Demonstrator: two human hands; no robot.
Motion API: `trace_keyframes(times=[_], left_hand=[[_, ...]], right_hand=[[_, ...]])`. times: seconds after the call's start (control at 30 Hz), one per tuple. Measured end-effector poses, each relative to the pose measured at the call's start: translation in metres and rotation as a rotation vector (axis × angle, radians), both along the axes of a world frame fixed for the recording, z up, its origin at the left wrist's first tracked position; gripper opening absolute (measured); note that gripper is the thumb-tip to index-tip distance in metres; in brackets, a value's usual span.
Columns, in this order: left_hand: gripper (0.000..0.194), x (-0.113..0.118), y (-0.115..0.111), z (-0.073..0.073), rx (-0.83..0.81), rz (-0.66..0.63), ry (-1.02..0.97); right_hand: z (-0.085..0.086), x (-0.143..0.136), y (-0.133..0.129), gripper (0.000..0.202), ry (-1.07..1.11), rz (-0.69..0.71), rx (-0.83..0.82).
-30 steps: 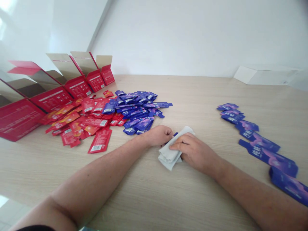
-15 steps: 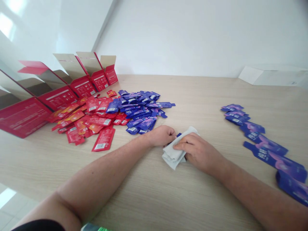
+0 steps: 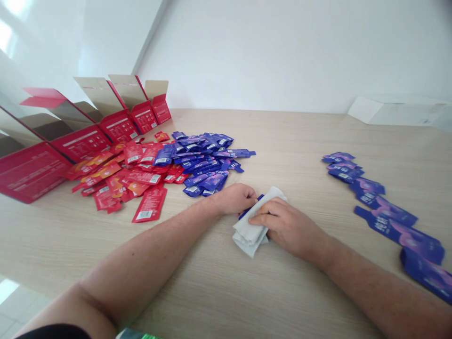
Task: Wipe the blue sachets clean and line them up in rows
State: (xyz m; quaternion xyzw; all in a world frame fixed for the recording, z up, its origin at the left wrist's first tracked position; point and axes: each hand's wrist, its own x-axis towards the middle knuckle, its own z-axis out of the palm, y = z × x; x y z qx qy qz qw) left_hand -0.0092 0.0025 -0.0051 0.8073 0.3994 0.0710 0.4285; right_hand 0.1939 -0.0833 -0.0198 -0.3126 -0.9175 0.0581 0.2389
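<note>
white cloth, gripped by right hand, has slid back slightly, baring more blue packet edge on table, so wiping seems ongoing; left hand curls at packet, grip unclear.

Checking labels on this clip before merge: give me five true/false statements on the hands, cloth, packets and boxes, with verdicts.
1. The right hand holds a folded white cloth. True.
2. The left hand is reaching inside one of the red boxes. False: it is curled at the edge of a blue packet partly covered by the cloth.
3. The pile of blue packets borders the red packets. True.
4. All of the red boxes are shut. False: flaps stand raised.
5. The separate line of packets at the right is red. False: it is blue.
</note>
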Motion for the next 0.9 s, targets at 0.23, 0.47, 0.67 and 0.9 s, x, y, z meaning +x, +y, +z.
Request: trace_keyframes(times=[0.23,0.47,0.67,0.9], left_hand=[[0.02,-0.0005,0.0003,0.0005,0.029,-0.013,0.028],[0.022,-0.0005,0.001,-0.0001,0.105,-0.017,0.041],[0.022,-0.0005,-0.0005,0.0005,0.012,-0.018,0.025],[0.024,-0.0005,-0.0002,0.0014,0.049,-0.025,0.03]], right_hand=[[0.0001,0.0006,0.0003,0.036,0.0,-0.025,0.004],[-0.0016,0.0021,0.0027,0.038,0.02,-0.061,0.019],[-0.0006,0.0004,0.0002,0.039,-0.004,0.008,0.001],[-0.001,0.0012,0.0016,0.038,0.005,-0.003,0.005]])
